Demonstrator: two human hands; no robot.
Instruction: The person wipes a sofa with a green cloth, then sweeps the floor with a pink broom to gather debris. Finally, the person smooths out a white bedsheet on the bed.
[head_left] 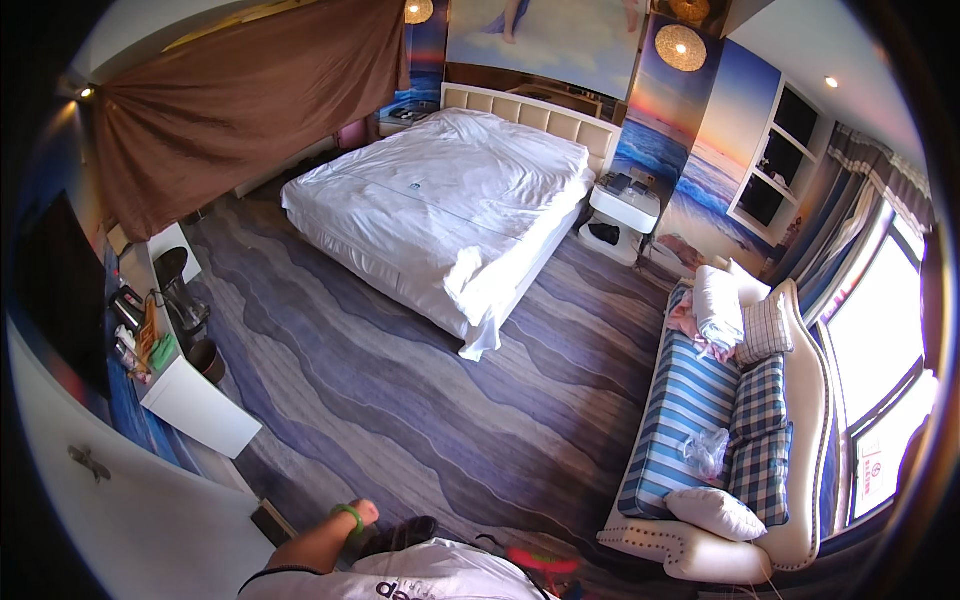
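Head view: left hand (366, 513), grip unclear, perhaps nearest white desk (200, 405); bed (450, 200) beyond.

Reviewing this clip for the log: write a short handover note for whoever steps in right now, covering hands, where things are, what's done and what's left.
Left hand: low at the frame's bottom edge, green bracelet on the wrist, seems to hold nothing; whether it is closed cannot be told.
Right hand: not in view.
Bed: white cover spread over it but wrinkled, one corner hanging down to the carpet.
Sofa: folded white linen at the far end, a white pillow at the near end, a clear plastic bag between.
Done: cover laid on.
Left, likely: smoothing it; no pillows on the bed.
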